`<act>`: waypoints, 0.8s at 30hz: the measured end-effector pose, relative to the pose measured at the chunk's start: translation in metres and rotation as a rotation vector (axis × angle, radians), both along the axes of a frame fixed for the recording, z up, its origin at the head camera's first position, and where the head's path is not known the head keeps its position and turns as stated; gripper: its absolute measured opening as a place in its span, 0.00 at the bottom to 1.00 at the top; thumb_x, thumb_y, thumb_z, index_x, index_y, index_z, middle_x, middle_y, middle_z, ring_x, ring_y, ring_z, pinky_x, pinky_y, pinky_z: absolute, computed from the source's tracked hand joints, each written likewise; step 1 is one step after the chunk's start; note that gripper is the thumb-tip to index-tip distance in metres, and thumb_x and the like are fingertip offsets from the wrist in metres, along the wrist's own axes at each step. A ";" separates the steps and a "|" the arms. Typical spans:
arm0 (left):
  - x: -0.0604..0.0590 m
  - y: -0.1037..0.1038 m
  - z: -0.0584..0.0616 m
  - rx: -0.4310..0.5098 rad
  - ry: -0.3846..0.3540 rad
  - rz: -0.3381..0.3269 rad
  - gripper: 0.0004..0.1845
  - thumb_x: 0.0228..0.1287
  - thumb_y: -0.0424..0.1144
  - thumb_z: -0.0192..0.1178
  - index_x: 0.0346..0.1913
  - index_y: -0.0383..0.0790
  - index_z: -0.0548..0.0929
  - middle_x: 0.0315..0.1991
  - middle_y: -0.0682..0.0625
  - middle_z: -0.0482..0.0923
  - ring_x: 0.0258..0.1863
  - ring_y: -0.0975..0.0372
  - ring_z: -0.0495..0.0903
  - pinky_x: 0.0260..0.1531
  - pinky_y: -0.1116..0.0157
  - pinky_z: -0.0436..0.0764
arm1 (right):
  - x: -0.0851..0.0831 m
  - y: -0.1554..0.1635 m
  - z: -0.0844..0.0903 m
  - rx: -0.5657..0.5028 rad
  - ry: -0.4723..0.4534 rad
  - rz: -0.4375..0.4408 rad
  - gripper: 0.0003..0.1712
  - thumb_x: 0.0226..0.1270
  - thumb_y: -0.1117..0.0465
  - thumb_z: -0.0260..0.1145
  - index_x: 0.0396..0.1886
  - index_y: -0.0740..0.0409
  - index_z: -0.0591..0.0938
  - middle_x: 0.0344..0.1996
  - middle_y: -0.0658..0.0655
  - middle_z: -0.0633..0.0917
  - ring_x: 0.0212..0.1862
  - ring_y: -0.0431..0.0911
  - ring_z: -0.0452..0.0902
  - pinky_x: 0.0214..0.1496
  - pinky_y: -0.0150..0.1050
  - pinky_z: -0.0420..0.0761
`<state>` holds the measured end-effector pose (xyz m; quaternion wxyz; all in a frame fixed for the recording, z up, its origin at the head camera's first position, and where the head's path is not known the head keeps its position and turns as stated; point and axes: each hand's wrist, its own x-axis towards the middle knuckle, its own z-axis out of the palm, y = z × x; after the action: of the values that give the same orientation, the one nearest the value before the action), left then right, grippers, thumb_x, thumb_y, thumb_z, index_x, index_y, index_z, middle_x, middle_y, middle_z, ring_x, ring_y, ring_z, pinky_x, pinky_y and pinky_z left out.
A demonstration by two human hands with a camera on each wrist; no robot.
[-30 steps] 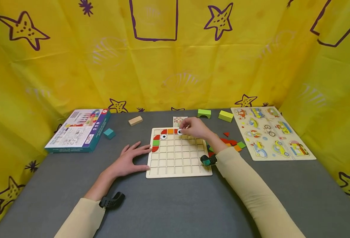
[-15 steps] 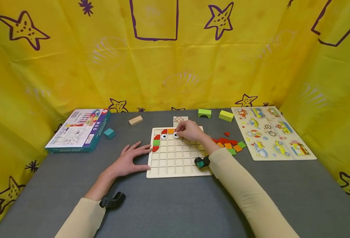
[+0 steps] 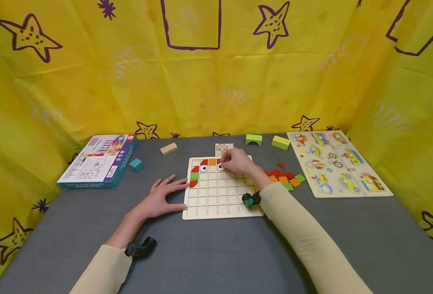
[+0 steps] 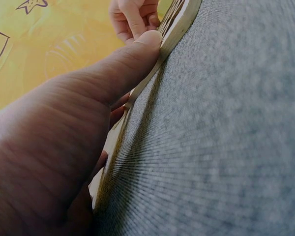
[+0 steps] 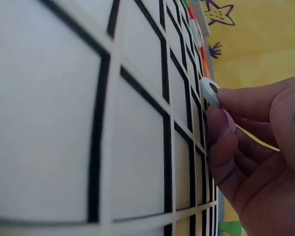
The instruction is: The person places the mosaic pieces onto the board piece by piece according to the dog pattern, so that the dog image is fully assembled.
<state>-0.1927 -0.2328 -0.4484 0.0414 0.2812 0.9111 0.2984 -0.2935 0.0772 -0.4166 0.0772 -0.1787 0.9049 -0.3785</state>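
A wooden grid board (image 3: 220, 200) lies on the grey table before me. My left hand (image 3: 161, 198) rests along its left edge with fingers spread, and in the left wrist view the thumb (image 4: 132, 56) touches the rim. Over the board's upper rows, my right hand (image 3: 237, 161) pinches a round white eye tile (image 5: 209, 92) between thumb and forefinger, close to the grid. A matching eye tile (image 3: 203, 168) sits in a cell to the left. Red rounded pieces (image 3: 193, 183), a green square (image 3: 194, 176) and an orange square (image 3: 212, 161) fill cells by the upper left corner.
Loose red, orange and green tiles (image 3: 283, 179) lie right of the board. Behind it is a small pattern card (image 3: 224, 147). Green (image 3: 254, 139), yellow (image 3: 280, 143), wooden (image 3: 168, 148) and teal (image 3: 137, 164) blocks stand around. A picture puzzle (image 3: 334, 163) lies right, a box (image 3: 95, 161) left.
My right hand has moved a little left and toward me with the eye tile, then slightly back right. The left hand stays at the board's edge.
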 end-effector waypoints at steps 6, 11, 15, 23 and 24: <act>0.000 -0.001 0.000 -0.004 0.004 0.003 0.39 0.60 0.56 0.72 0.71 0.44 0.76 0.74 0.48 0.66 0.77 0.40 0.48 0.68 0.34 0.35 | 0.002 0.003 0.001 0.063 -0.004 0.023 0.06 0.68 0.59 0.71 0.37 0.58 0.85 0.30 0.53 0.83 0.32 0.47 0.74 0.37 0.37 0.74; -0.001 0.000 -0.001 -0.004 0.007 0.003 0.39 0.59 0.56 0.72 0.71 0.45 0.76 0.74 0.48 0.66 0.77 0.41 0.48 0.68 0.34 0.35 | 0.004 0.004 0.002 0.069 -0.025 0.045 0.07 0.66 0.60 0.74 0.37 0.59 0.85 0.30 0.53 0.83 0.32 0.47 0.74 0.37 0.38 0.74; -0.001 0.000 -0.001 -0.003 0.007 0.008 0.39 0.59 0.56 0.72 0.71 0.45 0.76 0.74 0.48 0.66 0.77 0.41 0.48 0.68 0.34 0.35 | 0.004 0.003 0.003 0.104 -0.005 0.057 0.08 0.65 0.60 0.74 0.37 0.59 0.85 0.30 0.53 0.82 0.34 0.47 0.74 0.40 0.39 0.73; 0.000 0.001 0.001 0.005 -0.003 0.002 0.38 0.59 0.56 0.72 0.71 0.44 0.76 0.74 0.48 0.66 0.77 0.40 0.48 0.68 0.34 0.35 | 0.006 0.006 0.004 0.098 0.012 0.057 0.09 0.66 0.58 0.74 0.39 0.59 0.85 0.31 0.53 0.82 0.35 0.47 0.74 0.41 0.39 0.74; -0.001 0.001 0.001 0.004 -0.003 0.000 0.38 0.59 0.56 0.72 0.71 0.44 0.76 0.74 0.48 0.66 0.77 0.40 0.48 0.67 0.33 0.35 | 0.007 0.008 0.004 0.083 0.010 0.056 0.09 0.66 0.58 0.74 0.40 0.58 0.85 0.31 0.53 0.82 0.35 0.47 0.74 0.41 0.39 0.74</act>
<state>-0.1932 -0.2320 -0.4476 0.0420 0.2811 0.9104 0.3006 -0.2868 0.0853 -0.4126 0.0908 -0.2024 0.9149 -0.3374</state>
